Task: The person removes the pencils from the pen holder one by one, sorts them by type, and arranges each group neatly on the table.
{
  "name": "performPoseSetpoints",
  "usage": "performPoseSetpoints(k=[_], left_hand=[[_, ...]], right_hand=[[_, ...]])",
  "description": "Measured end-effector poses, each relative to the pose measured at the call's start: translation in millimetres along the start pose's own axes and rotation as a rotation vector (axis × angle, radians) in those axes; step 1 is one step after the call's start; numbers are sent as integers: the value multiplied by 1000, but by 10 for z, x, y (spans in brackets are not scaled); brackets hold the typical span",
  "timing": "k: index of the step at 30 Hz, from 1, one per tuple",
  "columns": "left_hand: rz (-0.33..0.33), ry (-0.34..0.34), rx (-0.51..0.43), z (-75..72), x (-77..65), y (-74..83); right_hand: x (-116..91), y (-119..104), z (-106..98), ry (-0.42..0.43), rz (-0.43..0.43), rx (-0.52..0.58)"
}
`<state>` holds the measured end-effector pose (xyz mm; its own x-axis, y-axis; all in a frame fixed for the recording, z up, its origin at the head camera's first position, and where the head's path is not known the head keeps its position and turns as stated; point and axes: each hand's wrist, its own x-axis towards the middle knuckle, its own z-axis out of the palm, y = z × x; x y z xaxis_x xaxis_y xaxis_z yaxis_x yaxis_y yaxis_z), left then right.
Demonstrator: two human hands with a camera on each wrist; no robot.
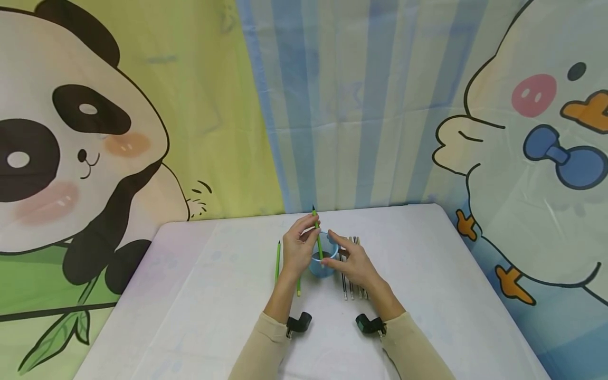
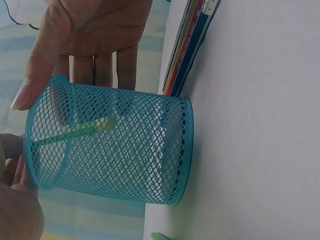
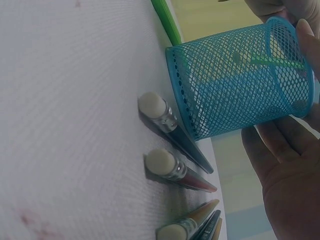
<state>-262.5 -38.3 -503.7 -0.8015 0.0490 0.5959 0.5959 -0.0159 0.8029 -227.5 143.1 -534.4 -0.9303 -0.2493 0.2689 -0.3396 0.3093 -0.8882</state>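
A blue mesh pen holder (image 1: pixel 323 272) stands upright on the white table, between the two hands. My left hand (image 1: pixel 297 247) pinches a green pencil (image 1: pixel 319 240), its dark point upward and its lower end inside the holder. In the left wrist view that lower end (image 2: pixel 102 124) shows through the mesh, well above the base. My right hand (image 1: pixel 355 266) grips the pen holder from the right, thumb (image 3: pixel 309 42) at the rim and the other fingers along its side.
Left of the holder lie two more green pencils (image 1: pixel 277 262), one partly hidden by the left forearm. Several dark, red and tan pencils with white erasers (image 3: pixel 161 162) lie side by side on the right, partly under the right hand. A printed cloth (image 1: pixel 332 105) hangs behind the table (image 1: pixel 199 316).
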Motion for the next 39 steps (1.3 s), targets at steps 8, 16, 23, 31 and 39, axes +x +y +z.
performPoseSetpoints(k=[8, 16, 23, 31, 39], left_hand=[[20, 23, 0, -4, -5, 25], [90, 93, -40, -18, 23, 64], [92, 93, -61, -21, 22, 52], [95, 114, -92, -48, 43, 121], [132, 117, -85, -84, 50, 209]], right_hand=[[-38, -214, -27, -14, 24, -13], [-48, -313, -48, -15, 17, -14], [-2, -38, 3, -1, 34, 6], [-17, -12, 1, 8, 21, 3], [-26, -42, 1, 5, 34, -10]])
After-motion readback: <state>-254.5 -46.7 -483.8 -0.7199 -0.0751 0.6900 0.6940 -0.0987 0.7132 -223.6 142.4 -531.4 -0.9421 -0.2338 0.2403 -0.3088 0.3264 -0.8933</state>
